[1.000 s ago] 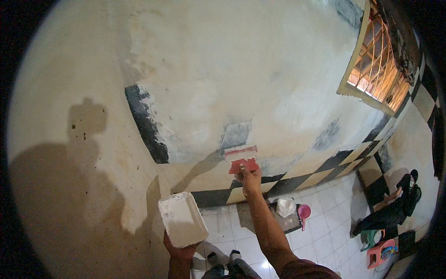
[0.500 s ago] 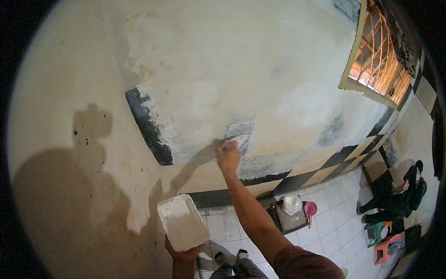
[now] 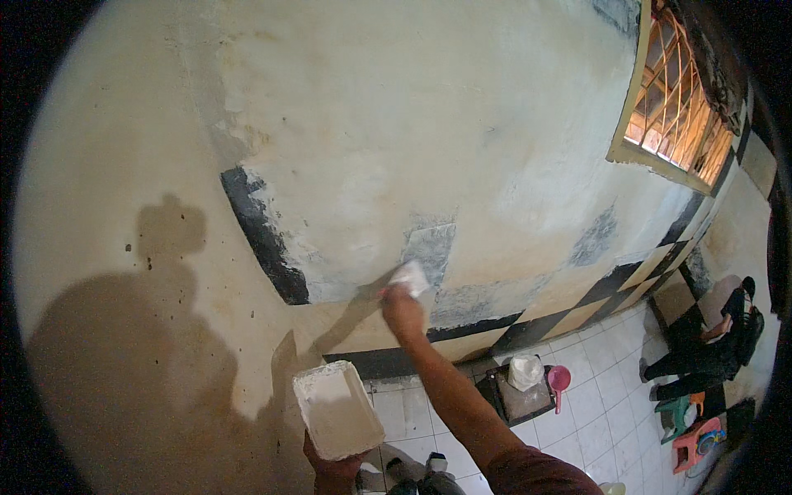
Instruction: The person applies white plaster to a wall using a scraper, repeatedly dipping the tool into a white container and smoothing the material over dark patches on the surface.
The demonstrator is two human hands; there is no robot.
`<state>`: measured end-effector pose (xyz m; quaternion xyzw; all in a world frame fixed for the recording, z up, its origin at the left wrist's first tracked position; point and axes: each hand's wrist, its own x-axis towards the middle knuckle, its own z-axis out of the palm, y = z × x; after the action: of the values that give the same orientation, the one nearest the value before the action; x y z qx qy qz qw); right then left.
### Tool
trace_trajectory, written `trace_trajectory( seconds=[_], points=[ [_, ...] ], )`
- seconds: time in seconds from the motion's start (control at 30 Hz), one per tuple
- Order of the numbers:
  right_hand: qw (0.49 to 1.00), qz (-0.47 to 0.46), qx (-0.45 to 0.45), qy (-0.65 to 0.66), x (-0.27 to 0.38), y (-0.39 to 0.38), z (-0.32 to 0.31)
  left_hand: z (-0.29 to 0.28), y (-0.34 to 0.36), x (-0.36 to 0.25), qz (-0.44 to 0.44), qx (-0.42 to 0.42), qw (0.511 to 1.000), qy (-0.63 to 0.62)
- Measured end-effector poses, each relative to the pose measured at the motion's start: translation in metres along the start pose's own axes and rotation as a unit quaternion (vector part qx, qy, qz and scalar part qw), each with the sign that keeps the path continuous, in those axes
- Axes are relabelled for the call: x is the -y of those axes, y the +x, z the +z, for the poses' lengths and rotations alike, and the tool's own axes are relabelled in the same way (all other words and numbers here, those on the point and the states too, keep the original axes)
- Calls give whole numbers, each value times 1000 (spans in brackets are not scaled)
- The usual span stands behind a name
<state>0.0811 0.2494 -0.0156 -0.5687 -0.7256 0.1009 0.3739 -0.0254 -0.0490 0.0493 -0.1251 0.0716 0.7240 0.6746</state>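
Patchy wall (image 3: 528, 181): our right grip (image 3: 402, 312) clasped a scraper (image 3: 412, 279), left grip (image 3: 334, 467) a tray (image 3: 322, 375), judged heavy, best supported beneath.

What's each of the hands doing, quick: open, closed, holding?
Left hand: holding a white rectangular tray from below.
Right hand: closed on a flat red-and-white scraper, blurred.

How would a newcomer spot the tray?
Start at the big patchy wall; below it, toward the picture's left, the left hand holds the tray. It is rectangular, open-topped and off-white. Unlike the round pink dipper to its right, it is held in a hand.
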Motion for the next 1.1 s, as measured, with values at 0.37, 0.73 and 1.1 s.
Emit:
trace_trajectory(
  seconds=[0.37, 0.73, 1.1],
  points=[
    [987, -107, -119, 16, 22, -22, 25, -45, 25, -5, 100, 122, 981, 111],
    [949, 2, -304, 80, 5, 32, -104, -56, 24, -11, 90, 8, 990, 107],
    [944, -318, -86, 30, 99, 3, 13, -64, 20, -19, 137, -37, 985, 94]
  ],
)
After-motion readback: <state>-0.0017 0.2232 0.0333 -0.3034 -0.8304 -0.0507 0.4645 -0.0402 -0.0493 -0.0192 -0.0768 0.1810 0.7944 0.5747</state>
